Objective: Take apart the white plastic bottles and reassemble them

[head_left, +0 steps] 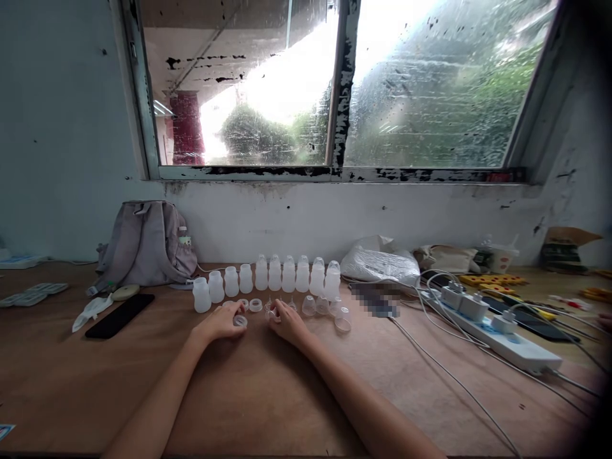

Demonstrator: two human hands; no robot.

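Note:
My left hand (pixel 218 324) is closed on a translucent bottle collar ring (pixel 240 322), held low over the table. Another collar ring (pixel 255 305) lies just beyond it. My right hand (pixel 289 324) has its fingers pinched on a small clear piece that looks like a bottle nipple (pixel 271 314). More clear nipples stand beside those fingertips, partly hidden by them. Behind both hands runs a row of frosted baby bottles: several open-necked bottles (pixel 231 282) on the left and several capped bottles (pixel 289 274) on the right. Clear dome caps (pixel 342 320) sit right of my right hand.
A black phone (pixel 120 316) and a grey backpack (pixel 146 245) are to the left. On the right are a silvery plastic bag (pixel 381 262), a white power strip (pixel 497 341) with chargers, and loose cables crossing the brown table (pixel 258 408).

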